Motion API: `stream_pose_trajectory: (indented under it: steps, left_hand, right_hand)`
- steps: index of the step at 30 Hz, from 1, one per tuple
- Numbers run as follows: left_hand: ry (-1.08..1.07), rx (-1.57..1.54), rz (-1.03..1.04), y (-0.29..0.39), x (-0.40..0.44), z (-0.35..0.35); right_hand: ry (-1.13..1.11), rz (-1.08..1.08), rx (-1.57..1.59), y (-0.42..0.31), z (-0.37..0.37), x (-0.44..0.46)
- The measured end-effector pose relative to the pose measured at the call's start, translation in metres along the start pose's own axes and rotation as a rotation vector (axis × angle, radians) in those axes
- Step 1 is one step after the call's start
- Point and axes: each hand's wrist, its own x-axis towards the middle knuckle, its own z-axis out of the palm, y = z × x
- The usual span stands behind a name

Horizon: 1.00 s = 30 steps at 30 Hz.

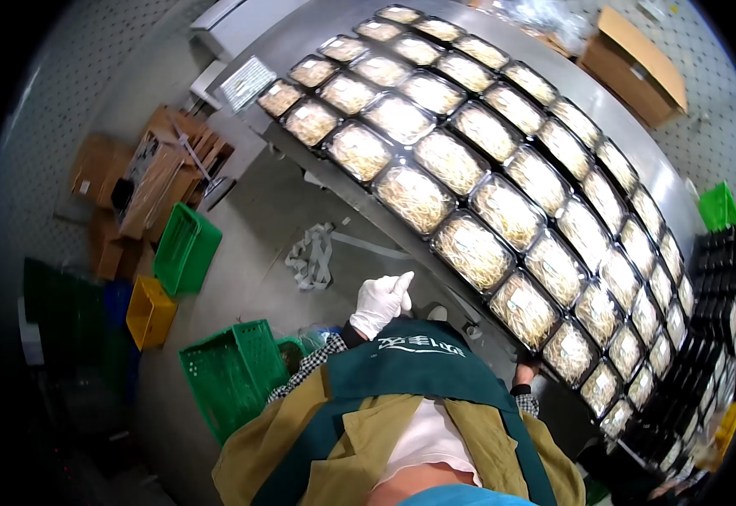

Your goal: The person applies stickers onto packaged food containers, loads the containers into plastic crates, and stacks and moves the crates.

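Observation:
My left hand (382,304), in a white glove, is raised in front of my apron with the fingers curled in and the thumb side sticking out. Nothing shows in it. It is apart from the steel table (343,173). My right hand (526,371) is low at the table's near edge, close to the packed trays, with its fingers mostly hidden. Black trays of pale, thin strands, resembling bean sprouts (469,250), stand in rows across the table under shiny clear covers.
Green crates (229,375) and a yellow crate (150,312) stand on the floor at left, near flattened cardboard (161,181). Grey strapping (311,257) lies on the floor. Stacked black trays (718,287) rise at right. An open carton (633,67) is beyond the table.

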Motion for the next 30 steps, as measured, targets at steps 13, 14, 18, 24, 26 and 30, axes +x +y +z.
stream_pose_trajectory:
  steps: [13,14,18,24,26,30]
  left_hand:
    - [0.383,-0.104,-0.054,-0.067,0.09,-0.095]
    - [0.487,-0.051,-0.011,-0.093,0.113,-0.116]
    - [0.755,-0.027,0.046,-0.149,0.227,-0.233]
    - [0.758,0.463,0.192,-0.243,0.49,-0.421]
    - [0.765,0.229,0.036,-0.247,0.565,-0.453]
    - [0.595,0.263,-0.099,-0.239,0.659,-0.501]
  right_hand:
    - [-0.003,-0.181,-0.162,0.053,0.025,-0.039]
    - [-0.072,-0.181,-0.144,0.04,0.028,-0.048]
    - [-0.355,-0.165,-0.052,-0.043,0.08,-0.067]
    - [-0.371,-0.303,0.155,-0.383,0.158,-0.115]
    - [-0.368,-0.298,0.151,-0.465,0.177,-0.132]
    - [-0.397,-0.278,0.23,-0.558,0.221,-0.152]
